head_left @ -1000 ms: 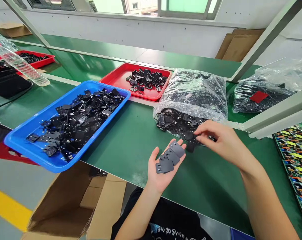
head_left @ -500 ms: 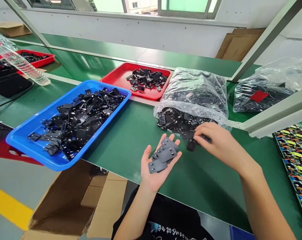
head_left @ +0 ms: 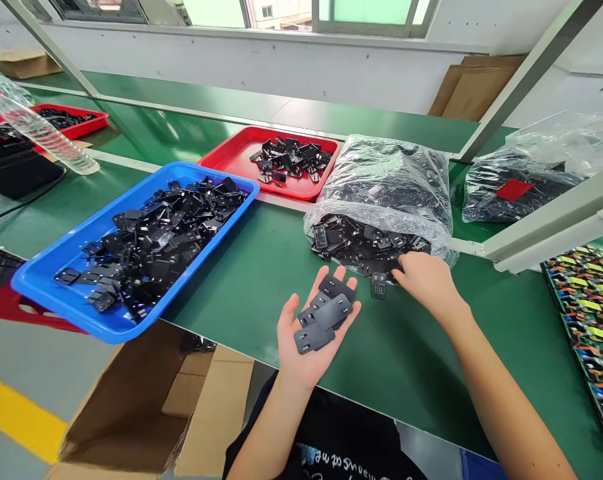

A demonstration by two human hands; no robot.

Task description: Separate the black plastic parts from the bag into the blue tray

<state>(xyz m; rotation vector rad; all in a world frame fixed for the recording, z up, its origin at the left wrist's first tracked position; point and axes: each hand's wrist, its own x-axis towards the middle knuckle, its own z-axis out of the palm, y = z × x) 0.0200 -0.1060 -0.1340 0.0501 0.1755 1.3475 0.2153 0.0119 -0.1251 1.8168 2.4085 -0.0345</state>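
Note:
Palm up, my left hand (head_left: 306,357) holds several dark grey flat plates (head_left: 326,317) with small slots, stacked loosely on the palm and fingers. My right hand (head_left: 426,277) is at the mouth of a clear plastic bag (head_left: 391,170) full of black parts, its fingers pinched together among them; what they grip is hidden. One loose black piece (head_left: 378,285) lies on the green table just outside the bag, between my two hands.
A blue tray (head_left: 64,257) heaped with black parts stands left, a red tray (head_left: 226,157) with fewer behind it. Another bag (head_left: 496,193) sits behind a metal post. Circuit boards (head_left: 591,320) lie far right, an open carton (head_left: 126,413) below the table edge.
My right hand has shifted slightly right and dips into the bag's opening. The loose black piece now lies uncovered beside it. My left hand still holds the plates, nearly unmoved.

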